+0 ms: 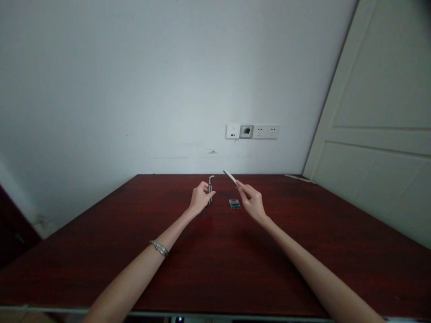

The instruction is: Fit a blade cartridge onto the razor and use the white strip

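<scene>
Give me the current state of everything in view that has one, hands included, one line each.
Left hand: closed on the slim tool.
Right hand: pinching one end of the pale bar.
Slim tool: held, bent end foremost; table contact unclear.
Pale bar: held at a slant.
Small case: on the table, untouched; open or shut, can't tell.
Bracelet: worn on the left forearm.
Two rightmost wall sockets: nothing plugged in.
</scene>
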The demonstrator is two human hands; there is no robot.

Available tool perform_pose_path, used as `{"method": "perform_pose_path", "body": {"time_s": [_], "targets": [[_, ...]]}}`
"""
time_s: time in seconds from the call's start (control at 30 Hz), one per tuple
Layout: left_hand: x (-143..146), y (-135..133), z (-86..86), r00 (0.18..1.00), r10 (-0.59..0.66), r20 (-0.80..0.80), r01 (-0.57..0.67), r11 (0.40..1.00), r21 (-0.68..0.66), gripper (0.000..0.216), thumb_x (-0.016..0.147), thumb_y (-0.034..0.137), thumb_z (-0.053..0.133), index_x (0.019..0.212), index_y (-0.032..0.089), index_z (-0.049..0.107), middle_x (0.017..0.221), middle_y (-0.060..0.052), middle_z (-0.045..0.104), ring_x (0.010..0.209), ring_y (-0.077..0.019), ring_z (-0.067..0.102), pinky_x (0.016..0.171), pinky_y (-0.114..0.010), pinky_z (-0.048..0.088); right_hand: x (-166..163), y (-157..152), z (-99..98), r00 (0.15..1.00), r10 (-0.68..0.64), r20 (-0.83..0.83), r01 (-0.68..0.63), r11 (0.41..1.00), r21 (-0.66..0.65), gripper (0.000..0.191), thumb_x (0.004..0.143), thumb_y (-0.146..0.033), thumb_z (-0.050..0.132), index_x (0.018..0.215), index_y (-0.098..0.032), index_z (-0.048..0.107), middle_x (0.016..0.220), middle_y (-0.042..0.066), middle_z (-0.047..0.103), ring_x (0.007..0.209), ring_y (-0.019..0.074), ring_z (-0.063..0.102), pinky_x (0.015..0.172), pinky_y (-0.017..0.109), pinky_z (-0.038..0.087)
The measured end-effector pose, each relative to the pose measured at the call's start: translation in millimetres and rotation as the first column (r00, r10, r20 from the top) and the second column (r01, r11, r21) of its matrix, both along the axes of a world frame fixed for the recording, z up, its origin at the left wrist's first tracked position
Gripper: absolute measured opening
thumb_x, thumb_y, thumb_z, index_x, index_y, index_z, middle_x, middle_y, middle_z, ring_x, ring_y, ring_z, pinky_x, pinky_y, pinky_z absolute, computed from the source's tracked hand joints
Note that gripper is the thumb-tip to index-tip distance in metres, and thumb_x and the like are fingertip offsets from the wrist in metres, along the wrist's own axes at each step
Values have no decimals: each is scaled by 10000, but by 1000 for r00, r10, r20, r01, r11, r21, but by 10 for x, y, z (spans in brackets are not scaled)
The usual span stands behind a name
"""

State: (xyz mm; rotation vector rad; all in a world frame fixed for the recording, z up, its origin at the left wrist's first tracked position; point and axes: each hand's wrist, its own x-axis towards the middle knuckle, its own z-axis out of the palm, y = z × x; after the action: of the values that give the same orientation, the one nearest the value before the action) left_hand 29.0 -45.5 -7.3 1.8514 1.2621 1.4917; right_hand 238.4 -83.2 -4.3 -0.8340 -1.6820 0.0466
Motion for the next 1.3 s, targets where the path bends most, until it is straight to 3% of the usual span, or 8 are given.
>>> {"method": "perform_pose_path", "body": {"time_s": [0.1,0.37,0.57,0.73,0.93,1.1,1.3], "targets": [[25,-18,-6,992,79,-99,-74,996,55,194,646,247,664,689,174,489,549,52,526,504,-92,497,523,-202,364,-54,-44,-22,999,17,46,-16,1000,-19,368,887,-263,403,1223,-207,544,884,68,615,760,157,568,703,279,460],[137,-121,24,991,36,-128,-30,998,50,208,658,249,659,697,184,465,527,59,500,499,-102,487,525,-211,342,-115,-38,-139,978,22,207,-11,998,-57,403,886,-224,386,1274,-254,489,908,55,580,710,129,556,659,240,480],[161,-163,37,994,11,-111,-8,1000,30,218,662,241,655,683,185,445,535,59,501,497,-101,488,531,-213,351,9,83,-147,991,-39,128,44,999,-31,389,881,-206,388,1244,-224,525,871,60,589,732,142,561,685,255,467],[155,-158,40,994,0,-112,3,999,33,208,669,223,647,692,185,444,539,55,503,505,-105,499,527,-213,355,-46,22,-100,985,87,151,-80,995,-52,385,894,-242,383,1258,-231,508,908,59,590,761,143,565,695,258,462],[142,-140,24,994,-82,-68,84,996,16,196,690,212,626,722,184,435,568,51,524,502,-106,522,520,-217,378,28,74,-90,994,69,80,-64,996,-70,359,883,-250,418,1215,-215,550,855,49,602,735,146,564,679,273,452],[140,-114,-5,991,-119,-55,121,992,26,190,702,211,611,737,185,426,571,53,518,497,-104,532,502,-210,388,-14,34,-60,978,197,75,-191,978,-81,350,885,-265,429,1209,-219,554,875,48,610,767,145,570,702,276,455],[128,-113,-40,982,-189,-25,188,982,-10,179,700,221,612,741,177,443,562,56,521,480,-105,550,484,-209,410,-5,53,-84,978,181,101,-174,982,-77,340,875,-278,442,1184,-238,577,854,44,615,729,143,572,659,269,460]]}}
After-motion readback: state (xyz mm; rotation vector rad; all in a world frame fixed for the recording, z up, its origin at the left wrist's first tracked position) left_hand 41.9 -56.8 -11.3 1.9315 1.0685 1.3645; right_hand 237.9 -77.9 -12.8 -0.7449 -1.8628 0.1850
